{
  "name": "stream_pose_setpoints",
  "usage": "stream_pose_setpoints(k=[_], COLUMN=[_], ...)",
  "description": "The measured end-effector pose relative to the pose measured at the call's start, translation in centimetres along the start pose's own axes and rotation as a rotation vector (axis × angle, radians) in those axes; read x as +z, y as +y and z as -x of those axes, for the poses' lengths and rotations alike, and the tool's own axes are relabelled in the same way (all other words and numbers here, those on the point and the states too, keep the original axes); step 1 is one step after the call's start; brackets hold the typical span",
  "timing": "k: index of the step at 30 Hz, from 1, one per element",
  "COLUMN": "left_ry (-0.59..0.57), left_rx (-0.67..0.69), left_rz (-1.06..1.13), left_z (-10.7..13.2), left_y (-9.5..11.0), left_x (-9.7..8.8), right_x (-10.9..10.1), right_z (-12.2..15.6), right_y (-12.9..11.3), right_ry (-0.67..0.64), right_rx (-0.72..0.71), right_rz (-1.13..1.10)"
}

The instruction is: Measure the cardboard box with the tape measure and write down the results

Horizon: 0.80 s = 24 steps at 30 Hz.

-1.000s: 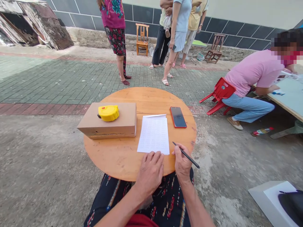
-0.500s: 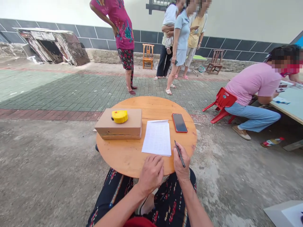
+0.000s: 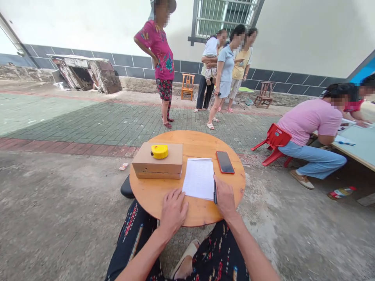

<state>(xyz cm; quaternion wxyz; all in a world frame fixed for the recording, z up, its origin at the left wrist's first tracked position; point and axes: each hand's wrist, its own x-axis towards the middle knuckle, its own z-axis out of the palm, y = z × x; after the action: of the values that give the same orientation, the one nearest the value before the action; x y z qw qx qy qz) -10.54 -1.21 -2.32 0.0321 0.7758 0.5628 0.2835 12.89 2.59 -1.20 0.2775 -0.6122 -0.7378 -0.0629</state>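
My right hand grips a black pen at the right edge of a stack of white paper sheets. The pen stands nearly lengthwise along that edge, and faint print shows on the top sheet. My left hand lies on the round wooden table with its fingers stretched out, close to the lower left corner of the paper. Left of the sheets is a brown cardboard box, and a yellow tape measure rests on its top. A phone with a red case lies right of the paper.
A person in a pink shirt sits on a red chair at another table on the right. Several people stand beyond my table. A bottle lies on the ground at right. Wooden chairs stand by the wall.
My view has tilted up. My left hand has moved left, away from my right hand, and spread out on the table. My right hand has brought the pen to the paper's right edge.
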Motion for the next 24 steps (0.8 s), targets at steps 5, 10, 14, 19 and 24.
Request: stream_pose_setpoints(k=[5, 10, 14, 19, 24], left_ry=[-0.020, 0.004, 0.005, -0.022, -0.052], left_rx=[-0.001, -0.017, -0.005, -0.003, -0.013], left_rz=[0.016, 0.039, 0.048, 0.024, -0.001], left_z=[0.1, 0.1, 0.3, 0.3, 0.2], left_y=[0.6, 0.7, 0.5, 0.6, 1.1], left_x=[-0.4, -0.6, -0.3, -0.6, -1.1], right_x=[0.7, 1.8, 1.7, 2.1, 2.6], right_z=[-4.1, -2.8, 1.7, 5.0, 4.8], right_y=[-0.3, 1.1, 3.1, 3.6, 3.5], right_ry=[-0.072, -0.009, 0.143, 0.183, 0.219], right_rx=[-0.090, -0.035, 0.111, 0.166, 0.190], right_rz=[0.027, 0.028, 0.020, -0.053, -0.113])
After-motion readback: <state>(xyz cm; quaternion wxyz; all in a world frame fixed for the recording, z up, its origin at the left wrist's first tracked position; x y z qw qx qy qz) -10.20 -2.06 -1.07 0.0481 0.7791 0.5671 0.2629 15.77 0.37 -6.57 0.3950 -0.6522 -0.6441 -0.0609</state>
